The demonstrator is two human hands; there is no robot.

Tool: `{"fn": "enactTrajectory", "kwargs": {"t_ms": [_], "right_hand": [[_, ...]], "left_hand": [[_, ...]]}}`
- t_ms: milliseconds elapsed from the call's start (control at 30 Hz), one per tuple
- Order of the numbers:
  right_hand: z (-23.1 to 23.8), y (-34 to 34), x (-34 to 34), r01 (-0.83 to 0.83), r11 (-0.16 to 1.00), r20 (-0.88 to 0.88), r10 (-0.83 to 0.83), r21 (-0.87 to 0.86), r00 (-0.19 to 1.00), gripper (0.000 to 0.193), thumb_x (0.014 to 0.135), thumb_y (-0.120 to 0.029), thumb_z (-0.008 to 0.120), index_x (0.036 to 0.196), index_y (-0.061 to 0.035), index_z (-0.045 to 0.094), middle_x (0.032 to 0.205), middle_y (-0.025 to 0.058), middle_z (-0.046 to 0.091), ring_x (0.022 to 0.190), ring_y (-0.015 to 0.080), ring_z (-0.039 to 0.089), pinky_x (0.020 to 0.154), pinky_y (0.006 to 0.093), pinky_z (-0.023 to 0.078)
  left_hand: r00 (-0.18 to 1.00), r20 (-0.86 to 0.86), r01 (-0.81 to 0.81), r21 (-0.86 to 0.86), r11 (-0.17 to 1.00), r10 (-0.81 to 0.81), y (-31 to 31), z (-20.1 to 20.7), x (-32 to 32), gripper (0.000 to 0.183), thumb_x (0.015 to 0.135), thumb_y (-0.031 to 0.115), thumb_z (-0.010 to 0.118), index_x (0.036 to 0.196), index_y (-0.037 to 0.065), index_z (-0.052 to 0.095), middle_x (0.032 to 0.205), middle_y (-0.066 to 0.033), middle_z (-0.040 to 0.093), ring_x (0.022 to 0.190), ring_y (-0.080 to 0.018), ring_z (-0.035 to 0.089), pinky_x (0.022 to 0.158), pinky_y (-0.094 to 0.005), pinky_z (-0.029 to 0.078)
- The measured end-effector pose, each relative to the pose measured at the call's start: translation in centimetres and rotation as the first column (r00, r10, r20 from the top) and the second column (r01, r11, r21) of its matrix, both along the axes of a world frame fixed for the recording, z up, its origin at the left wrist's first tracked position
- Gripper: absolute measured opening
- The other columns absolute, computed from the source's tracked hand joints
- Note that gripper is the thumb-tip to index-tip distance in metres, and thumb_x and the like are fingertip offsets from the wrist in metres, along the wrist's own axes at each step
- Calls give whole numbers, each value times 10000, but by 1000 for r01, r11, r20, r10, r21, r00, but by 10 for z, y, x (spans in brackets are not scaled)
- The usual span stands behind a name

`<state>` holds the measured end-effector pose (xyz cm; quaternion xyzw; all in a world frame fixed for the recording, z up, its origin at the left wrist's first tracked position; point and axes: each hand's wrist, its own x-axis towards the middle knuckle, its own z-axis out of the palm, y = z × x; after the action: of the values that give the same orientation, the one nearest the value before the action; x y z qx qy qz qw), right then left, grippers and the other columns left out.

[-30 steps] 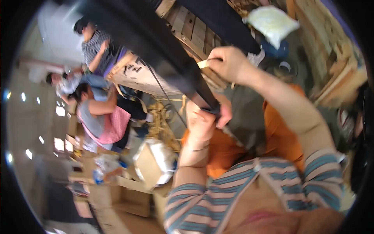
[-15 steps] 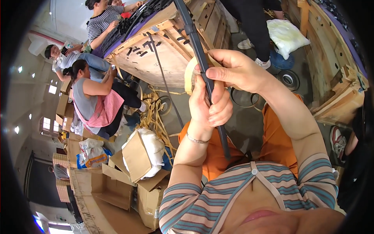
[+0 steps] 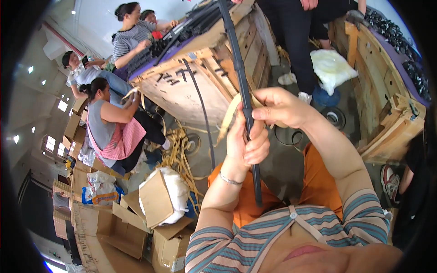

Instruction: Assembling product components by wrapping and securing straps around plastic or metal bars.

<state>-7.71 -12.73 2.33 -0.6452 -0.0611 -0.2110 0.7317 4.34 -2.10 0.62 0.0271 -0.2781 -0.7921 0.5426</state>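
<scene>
A long black plastic strip [image 3: 237, 59] stands nearly upright in front of me, its lower end over my orange trousers. My left hand [image 3: 248, 143] is closed around its lower part, fingers wrapped about it. My right hand [image 3: 282, 107] is closed just above, thumb and fingers pinching a pale yellow tape strip [image 3: 227, 119] against the black strip. The tape loops out to the left of the black strip and hangs there. The exact grip of the right fingertips is partly hidden.
A wooden crate [image 3: 182, 95] with black parts on top stands ahead, another crate [image 3: 382, 68] at right. A white sack [image 3: 332, 70], tape rolls [image 3: 333, 117], tangled yellow strips [image 3: 177, 159] and cardboard boxes [image 3: 170, 245] lie around. A seated person [image 3: 109, 118] and others are nearby.
My hands and the black strip sit slightly lower in view, and the strip is more upright. The yellow tape loop hangs more loosely at the left.
</scene>
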Motion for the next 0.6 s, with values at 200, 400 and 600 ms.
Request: {"fn": "enactTrajectory", "kwargs": {"t_ms": [200,400,600], "right_hand": [[10,8,-16,121,993,17,-121,0,992,261,859,-168,581,1071,-16,561,820,-53,533,622,-14,373,490,155,274],[30,-2,-53,251,968,124,-252,24,960,239,859,-79,544,1084,0,554,769,-58,478,596,-8,351,485,147,257],[15,-9,-106,376,910,-45,-389,-171,920,261,801,-118,612,1032,-1,577,692,-83,451,549,-13,348,455,150,251]], "left_hand": [[983,168,-70,4,998,69,5,11,-11,475,905,504,332,724,71,410,463,-6,344,299,-109,322,253,-209,243],[900,436,125,-207,970,-23,7,-21,-17,441,871,482,456,856,41,460,515,-15,386,365,-98,340,310,-217,235],[389,761,-223,-469,855,519,12,-26,-21,296,883,319,540,816,39,475,555,16,428,453,-54,389,418,-194,302]]}}
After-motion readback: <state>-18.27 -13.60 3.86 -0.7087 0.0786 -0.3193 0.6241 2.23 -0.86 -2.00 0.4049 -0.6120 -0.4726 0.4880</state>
